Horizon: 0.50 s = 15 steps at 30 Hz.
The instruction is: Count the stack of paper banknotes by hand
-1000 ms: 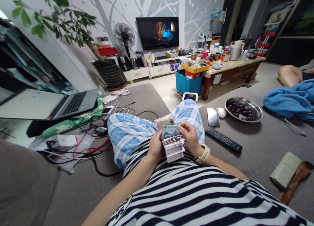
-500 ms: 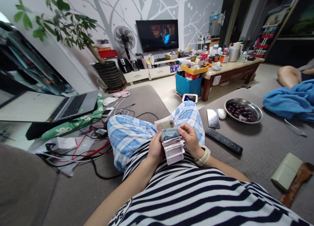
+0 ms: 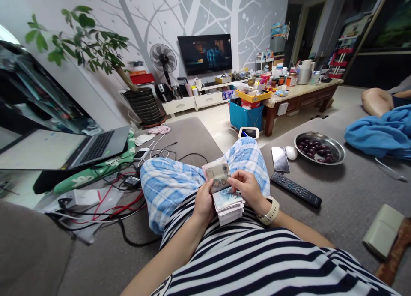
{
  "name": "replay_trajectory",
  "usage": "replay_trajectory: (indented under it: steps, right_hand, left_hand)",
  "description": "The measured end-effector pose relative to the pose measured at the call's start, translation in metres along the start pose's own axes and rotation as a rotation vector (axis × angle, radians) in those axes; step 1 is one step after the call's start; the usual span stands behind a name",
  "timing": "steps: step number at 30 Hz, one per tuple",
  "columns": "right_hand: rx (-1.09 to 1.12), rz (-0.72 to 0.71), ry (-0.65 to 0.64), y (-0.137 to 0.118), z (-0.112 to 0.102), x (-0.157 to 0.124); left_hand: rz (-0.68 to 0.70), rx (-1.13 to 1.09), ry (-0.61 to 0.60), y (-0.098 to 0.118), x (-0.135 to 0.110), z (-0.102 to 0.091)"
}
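my striped shirt is filling the space nearest me, and just beyond it the banknotes are sitting in both my hands above my lap. my left hand is gripping the stack by its left edge, thumb on the face and fingers curling behind. the fingers of my right hand are pinching at the right edge, though i can't tell whether they're taking one note or several. a bluish note is lying across the lower part, while a greyish-brown one is leaning away behind it. i seem to be leafing through them, partway down the stack; the next move, i'd judge, is calling for a steady left grip and a light right pinch, separating just one edge. beyond my wrist, the remote is lying on the grey couch, with the phone, the white mouse and a metal bowl of dark fruit sitting farther out. past those, a cluttered table is standing, and a television is glowing on the wall.
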State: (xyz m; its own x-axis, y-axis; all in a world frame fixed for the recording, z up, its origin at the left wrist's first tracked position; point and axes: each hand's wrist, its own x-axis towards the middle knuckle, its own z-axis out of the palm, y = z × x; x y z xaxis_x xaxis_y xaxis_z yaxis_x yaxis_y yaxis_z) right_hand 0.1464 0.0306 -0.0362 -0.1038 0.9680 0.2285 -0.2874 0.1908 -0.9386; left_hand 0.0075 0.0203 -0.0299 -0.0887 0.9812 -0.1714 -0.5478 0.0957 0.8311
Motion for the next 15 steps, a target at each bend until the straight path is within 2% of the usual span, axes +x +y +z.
replay_trajectory:
  steps: [10, 15]
  right_hand:
    - [-0.069, -0.008, 0.141, 0.01, -0.002, 0.004]
    - [-0.061, -0.009, 0.163, 0.014, -0.004, 0.007]
  left_hand:
    - [0.009, 0.081, 0.027, 0.009, -0.006, 0.004]
    - [-0.028, 0.079, 0.001, 0.01, -0.009, 0.006]
